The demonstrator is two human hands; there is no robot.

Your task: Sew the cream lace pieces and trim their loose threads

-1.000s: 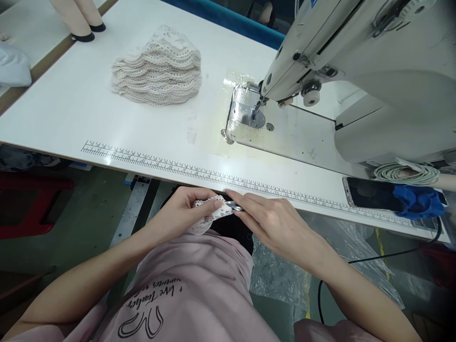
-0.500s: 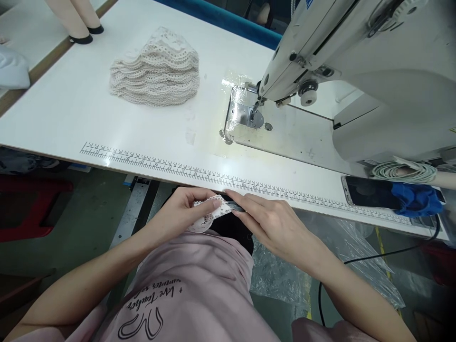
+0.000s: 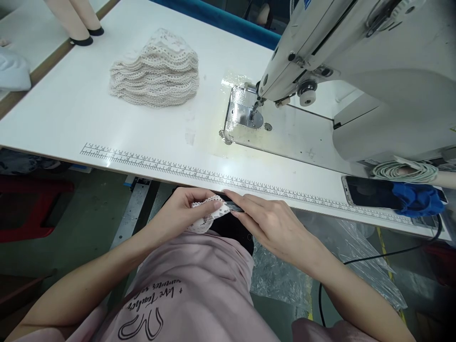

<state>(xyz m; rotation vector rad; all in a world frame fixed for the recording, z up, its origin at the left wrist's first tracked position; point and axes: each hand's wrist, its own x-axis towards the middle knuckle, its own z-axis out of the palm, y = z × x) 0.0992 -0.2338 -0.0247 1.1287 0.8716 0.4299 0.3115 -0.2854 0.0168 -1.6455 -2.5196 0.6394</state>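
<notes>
My left hand (image 3: 192, 206) pinches a folded piece of white lace (image 3: 201, 225) between thumb and fingers, just off the table's front edge and above my lap. In the fingers of my right hand (image 3: 269, 217) are thread snips (image 3: 234, 206), with grey metal blades pointing left at the lace edge. Most of the snips is hidden by the fingers, and I cannot tell whether the blades touch the lace. A stack of cream lace pieces (image 3: 156, 71) lies on the white table (image 3: 149, 130), farther back on the left.
A sewing machine (image 3: 306, 61) stands at the right, its needle over a metal plate (image 3: 244, 114). A printed ruler (image 3: 199, 174) runs along the front edge. A phone (image 3: 370, 192), blue cloth (image 3: 418, 198) and coiled pale cord (image 3: 402, 170) lie far right. Clear plastic (image 3: 281, 270) hangs below.
Both hands stay in nearly the same place. The lace and the snips' tips have shifted very slightly left; the grips are unchanged.
</notes>
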